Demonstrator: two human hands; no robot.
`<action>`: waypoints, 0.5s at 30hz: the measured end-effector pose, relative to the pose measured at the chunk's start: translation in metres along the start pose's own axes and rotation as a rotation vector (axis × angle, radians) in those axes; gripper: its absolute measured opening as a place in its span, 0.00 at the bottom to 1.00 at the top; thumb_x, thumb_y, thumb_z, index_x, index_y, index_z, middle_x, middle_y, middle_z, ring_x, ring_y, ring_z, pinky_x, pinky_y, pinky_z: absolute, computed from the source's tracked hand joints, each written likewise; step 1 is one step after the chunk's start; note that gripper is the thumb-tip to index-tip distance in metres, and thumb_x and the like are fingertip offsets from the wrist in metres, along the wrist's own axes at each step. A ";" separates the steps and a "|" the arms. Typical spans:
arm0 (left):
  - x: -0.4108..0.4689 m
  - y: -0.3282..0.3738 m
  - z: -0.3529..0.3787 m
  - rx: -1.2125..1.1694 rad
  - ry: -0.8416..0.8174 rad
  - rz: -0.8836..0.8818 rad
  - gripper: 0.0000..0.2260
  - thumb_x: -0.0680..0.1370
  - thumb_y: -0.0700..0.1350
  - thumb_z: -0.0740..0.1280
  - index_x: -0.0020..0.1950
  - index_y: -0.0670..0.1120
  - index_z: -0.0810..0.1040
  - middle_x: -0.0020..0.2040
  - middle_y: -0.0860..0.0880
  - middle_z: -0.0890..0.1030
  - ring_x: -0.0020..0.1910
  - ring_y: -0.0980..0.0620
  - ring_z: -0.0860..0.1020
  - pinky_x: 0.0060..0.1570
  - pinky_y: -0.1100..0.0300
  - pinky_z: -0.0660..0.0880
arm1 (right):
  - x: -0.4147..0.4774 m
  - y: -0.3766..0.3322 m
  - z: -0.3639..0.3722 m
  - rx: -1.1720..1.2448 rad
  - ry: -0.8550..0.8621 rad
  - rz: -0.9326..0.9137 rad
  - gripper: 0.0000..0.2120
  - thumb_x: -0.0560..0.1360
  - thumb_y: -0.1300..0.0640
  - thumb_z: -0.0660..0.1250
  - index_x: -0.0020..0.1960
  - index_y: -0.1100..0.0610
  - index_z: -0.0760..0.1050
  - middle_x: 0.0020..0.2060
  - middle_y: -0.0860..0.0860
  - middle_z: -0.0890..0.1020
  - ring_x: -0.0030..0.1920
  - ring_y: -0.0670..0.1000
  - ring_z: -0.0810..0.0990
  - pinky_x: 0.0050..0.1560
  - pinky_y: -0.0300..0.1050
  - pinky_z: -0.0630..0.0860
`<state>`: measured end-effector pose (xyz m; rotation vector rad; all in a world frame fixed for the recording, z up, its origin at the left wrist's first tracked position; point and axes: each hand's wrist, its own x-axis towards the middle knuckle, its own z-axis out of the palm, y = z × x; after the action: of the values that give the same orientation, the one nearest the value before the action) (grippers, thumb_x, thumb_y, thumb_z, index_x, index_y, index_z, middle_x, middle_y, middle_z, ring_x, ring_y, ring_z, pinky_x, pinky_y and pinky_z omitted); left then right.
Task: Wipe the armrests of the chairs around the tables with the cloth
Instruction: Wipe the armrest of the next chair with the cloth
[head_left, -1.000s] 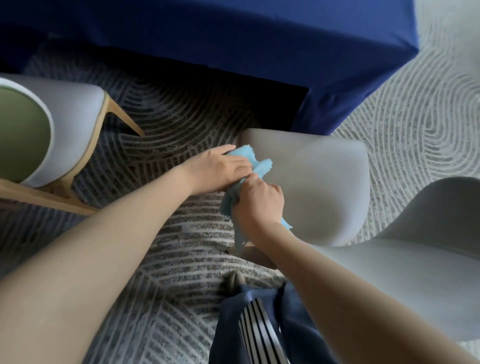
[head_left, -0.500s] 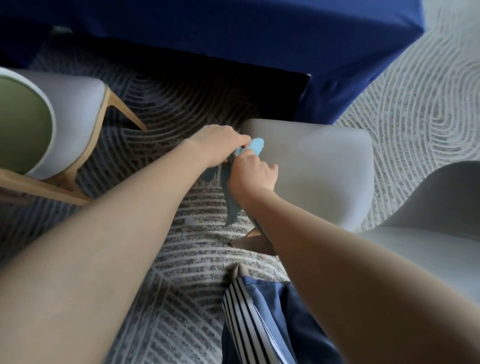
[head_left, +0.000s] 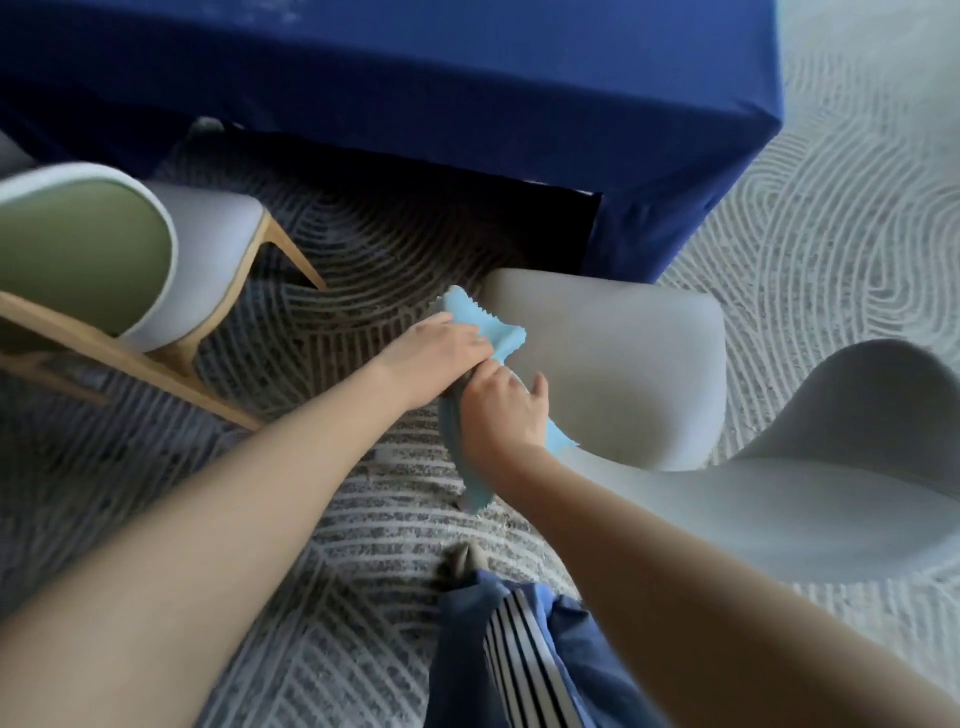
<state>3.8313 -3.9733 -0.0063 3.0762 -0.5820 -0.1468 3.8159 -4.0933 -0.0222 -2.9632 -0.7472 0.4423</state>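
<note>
A light blue cloth (head_left: 485, 325) drapes over the left edge of a grey chair (head_left: 613, 374) that stands in front of me. My left hand (head_left: 441, 348) grips the cloth's upper part at that edge. Just below it, my right hand (head_left: 504, 410) holds the cloth's lower part against the chair's side, thumb lying on the seat. A tail of cloth (head_left: 475, 491) hangs under my right wrist. The armrest itself is hidden beneath the cloth and my hands.
A table under a dark blue cover (head_left: 467, 130) stands just behind the chair. A second chair with a green back and wooden legs (head_left: 130, 270) is at the left. Patterned grey carpet (head_left: 831, 260) lies all around. My trouser leg (head_left: 519, 660) and shoe are below.
Both hands have slid back along the chair's edge toward me, and more of the cloth's upper end now shows above my left hand. The view has shifted slightly.
</note>
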 end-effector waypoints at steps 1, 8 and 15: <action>-0.006 0.012 0.001 -0.030 0.053 -0.011 0.09 0.70 0.32 0.68 0.39 0.46 0.75 0.37 0.50 0.78 0.41 0.50 0.78 0.46 0.59 0.72 | -0.011 0.007 -0.002 0.002 0.004 -0.018 0.17 0.77 0.55 0.61 0.62 0.62 0.66 0.53 0.53 0.76 0.56 0.52 0.75 0.72 0.56 0.54; -0.020 0.086 -0.006 -0.026 0.095 -0.048 0.05 0.65 0.35 0.67 0.37 0.44 0.78 0.33 0.48 0.79 0.36 0.48 0.79 0.40 0.59 0.78 | -0.068 0.059 0.001 -0.083 0.113 -0.209 0.15 0.76 0.56 0.62 0.60 0.61 0.70 0.49 0.51 0.77 0.52 0.50 0.78 0.72 0.55 0.58; -0.021 0.146 -0.012 -0.024 0.088 -0.168 0.10 0.60 0.33 0.73 0.36 0.44 0.77 0.33 0.47 0.79 0.35 0.47 0.80 0.37 0.60 0.78 | -0.101 0.108 0.002 -0.115 0.234 -0.344 0.21 0.60 0.58 0.74 0.51 0.60 0.76 0.38 0.50 0.79 0.40 0.50 0.81 0.67 0.56 0.67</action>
<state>3.7598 -4.1021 0.0112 3.0861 -0.3154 -0.0187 3.7793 -4.2359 -0.0109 -2.8278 -1.2530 0.0311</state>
